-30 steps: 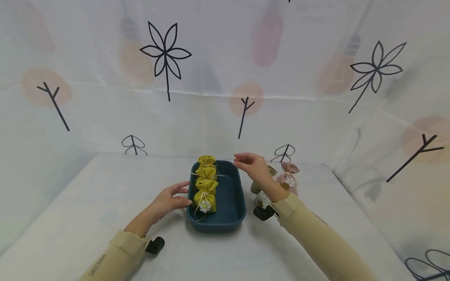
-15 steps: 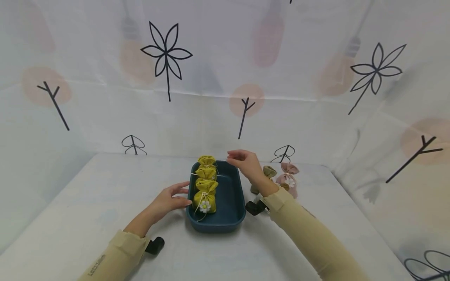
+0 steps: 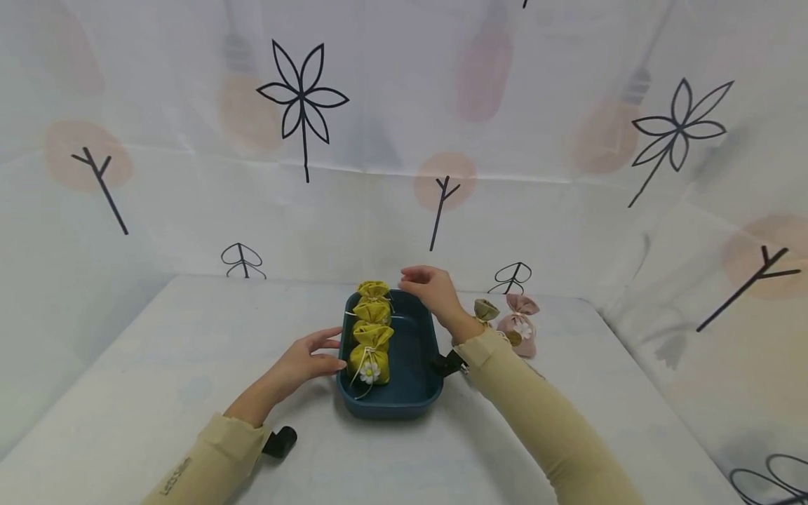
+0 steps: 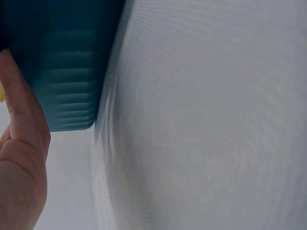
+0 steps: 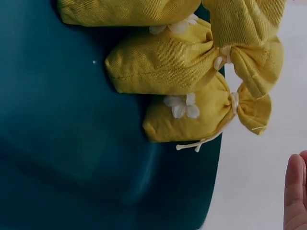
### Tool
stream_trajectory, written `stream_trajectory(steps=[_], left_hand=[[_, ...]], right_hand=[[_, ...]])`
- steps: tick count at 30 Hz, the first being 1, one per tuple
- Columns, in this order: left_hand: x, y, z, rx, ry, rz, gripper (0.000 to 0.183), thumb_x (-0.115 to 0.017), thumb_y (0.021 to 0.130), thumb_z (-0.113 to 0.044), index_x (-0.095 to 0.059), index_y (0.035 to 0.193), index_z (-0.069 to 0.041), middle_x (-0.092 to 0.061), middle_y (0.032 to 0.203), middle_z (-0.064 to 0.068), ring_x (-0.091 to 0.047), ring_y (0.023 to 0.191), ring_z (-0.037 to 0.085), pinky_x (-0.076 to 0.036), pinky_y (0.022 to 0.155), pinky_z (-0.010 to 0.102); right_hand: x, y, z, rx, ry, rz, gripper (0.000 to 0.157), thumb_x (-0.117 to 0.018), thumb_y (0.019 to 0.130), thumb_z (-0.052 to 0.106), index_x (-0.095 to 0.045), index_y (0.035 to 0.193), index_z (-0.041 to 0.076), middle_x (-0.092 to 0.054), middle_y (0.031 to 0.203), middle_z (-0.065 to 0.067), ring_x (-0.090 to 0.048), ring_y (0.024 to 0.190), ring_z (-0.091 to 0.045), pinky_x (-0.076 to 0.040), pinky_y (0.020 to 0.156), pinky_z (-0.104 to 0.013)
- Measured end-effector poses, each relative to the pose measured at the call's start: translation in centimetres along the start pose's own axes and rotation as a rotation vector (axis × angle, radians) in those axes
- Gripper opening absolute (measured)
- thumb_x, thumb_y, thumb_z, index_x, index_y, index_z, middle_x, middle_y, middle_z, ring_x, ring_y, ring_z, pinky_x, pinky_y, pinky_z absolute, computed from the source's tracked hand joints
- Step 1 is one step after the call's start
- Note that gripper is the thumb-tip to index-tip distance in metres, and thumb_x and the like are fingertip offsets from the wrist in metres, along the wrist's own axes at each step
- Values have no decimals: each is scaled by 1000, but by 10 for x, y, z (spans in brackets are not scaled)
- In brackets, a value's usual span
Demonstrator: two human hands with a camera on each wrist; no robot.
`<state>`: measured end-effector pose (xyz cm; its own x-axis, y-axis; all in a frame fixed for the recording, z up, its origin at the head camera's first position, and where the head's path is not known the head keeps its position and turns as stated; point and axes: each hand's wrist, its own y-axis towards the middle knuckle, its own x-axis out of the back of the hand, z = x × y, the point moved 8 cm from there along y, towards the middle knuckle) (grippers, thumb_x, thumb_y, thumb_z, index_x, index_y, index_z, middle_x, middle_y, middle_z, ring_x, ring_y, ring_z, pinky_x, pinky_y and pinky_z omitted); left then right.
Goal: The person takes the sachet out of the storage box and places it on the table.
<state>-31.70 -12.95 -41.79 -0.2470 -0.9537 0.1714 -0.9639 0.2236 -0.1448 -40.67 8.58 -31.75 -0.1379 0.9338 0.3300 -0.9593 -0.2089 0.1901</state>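
A dark teal rectangular tub (image 3: pixel 391 410) stands on the white table. Three yellow drawstring pouches line its left side from front to back: the front pouch (image 3: pixel 372 351) with a white flower, the middle pouch (image 3: pixel 372 311) and the far pouch (image 3: pixel 372 289). My left hand (image 3: pixel 297 368) touches the tub's left wall with extended fingers; in the left wrist view the hand (image 4: pixel 24 148) lies against the ribbed side. Over the tub's far right corner hovers my right hand (image 3: pixel 437 294), fingers loosely bent, holding nothing. Only a few of its fingers (image 5: pixel 293 182) show in the right wrist view.
Right of the tub stand an olive pouch (image 3: pixel 485 310) and a pink pouch (image 3: pixel 519 330) with a white flower; the right forearm partly hides this group. A small brown patch (image 3: pixel 513 338) shows there. A patterned cloth backdrop (image 3: pixel 366 224) rises behind the table.
My right hand has moved left and slightly up, from beside the olive pouch to over the tub's far right part, uncovering more of that pouch. The left hand and tub stay put.
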Motion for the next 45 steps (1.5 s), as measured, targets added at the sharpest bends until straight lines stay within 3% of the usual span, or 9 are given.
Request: stream_trajectory(steps=[12, 21, 34, 39, 45], left_hand=[[0, 2, 2, -8, -8, 6, 72, -76, 78, -17, -41, 141, -16, -49, 128, 13, -59, 101, 22, -52, 82, 36], [1, 2, 2, -6, -10, 8, 73, -76, 78, -18, -40, 141, -16, -48, 129, 13, -58, 103, 22, -51, 82, 36], [1, 2, 2, -2, -8, 4, 71, -75, 79, -17, -40, 141, -16, -49, 129, 13, -58, 103, 22, -51, 83, 37], [1, 2, 2, 0, -12, 6, 71, -75, 79, -17, -40, 141, -16, -49, 129, 13, -58, 103, 22, -51, 83, 36], [1, 3, 2, -1, -12, 11, 70, -74, 80, -16, -41, 141, -16, -49, 129, 13, -58, 103, 22, -51, 83, 36]], right_hand=[[-16, 22, -14, -40, -37, 9, 33, -69, 84, 10, -63, 116, 2, -63, 103, -13, -58, 100, -26, -46, 91, -39], [-31, 29, -24, -106, -56, 101, 37, -70, 83, 9, -61, 118, -1, -62, 109, -16, -56, 104, -29, -43, 94, -42], [-45, 33, -25, -120, -94, 195, 37, -70, 83, 11, -62, 117, 0, -60, 109, -15, -55, 101, -26, -45, 91, -40], [-48, 30, -21, -115, -110, 222, 30, -69, 84, 11, -65, 111, 0, -63, 103, -13, -58, 93, -24, -47, 88, -39], [-46, 33, -24, -101, -121, 199, 21, -67, 86, 11, -68, 103, 0, -65, 96, -11, -61, 85, -22, -51, 79, -33]])
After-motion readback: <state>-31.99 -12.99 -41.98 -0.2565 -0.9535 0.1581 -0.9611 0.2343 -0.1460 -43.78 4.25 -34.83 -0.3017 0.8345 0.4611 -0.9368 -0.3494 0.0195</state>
